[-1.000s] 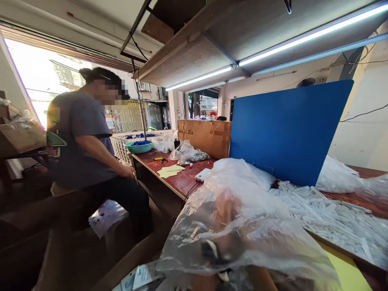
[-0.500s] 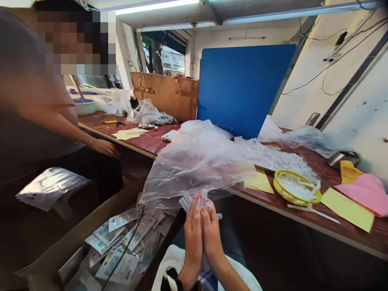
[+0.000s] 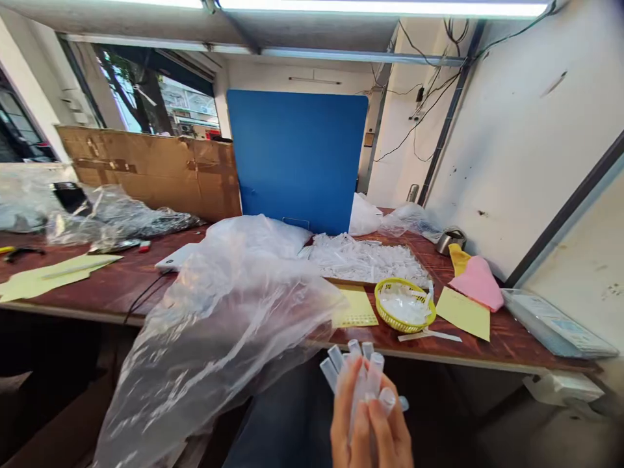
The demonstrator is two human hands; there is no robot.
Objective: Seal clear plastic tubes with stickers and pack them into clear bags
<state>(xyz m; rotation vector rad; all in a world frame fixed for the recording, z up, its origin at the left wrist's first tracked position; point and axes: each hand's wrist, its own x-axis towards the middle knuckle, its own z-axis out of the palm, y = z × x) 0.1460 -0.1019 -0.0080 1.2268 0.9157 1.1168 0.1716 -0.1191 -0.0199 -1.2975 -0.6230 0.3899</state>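
Note:
A bundle of several frosted clear plastic tubes (image 3: pixel 374 372) is clasped between my two hands at the lower middle of the head view. My left hand (image 3: pixel 342 419) wraps the bundle from the left, thumb raised along it. From the other side my right hand (image 3: pixel 396 426) closes around the same tubes. Their open ends fan out above and beside my fingertips. Just beyond, a large clear plastic bag (image 3: pixel 234 305) drapes over the table's front edge. Both wrists lie below the frame.
On the red-brown table (image 3: pixel 517 344) a yellow basket (image 3: pixel 402 325) holds translucent pieces. Behind it lies a spread of clear plastic pieces (image 3: pixel 365 260). Yellow sheets (image 3: pixel 463 313), a pink cloth (image 3: pixel 476 283) and a flat plastic package (image 3: pixel 560 323) are at the right. A blue board (image 3: pixel 297 156) stands behind.
My view has swung right, so the person at the left and the box of packets have left the frame. My hands, still around the tubes, appear farther right and lower, nearer the basket.

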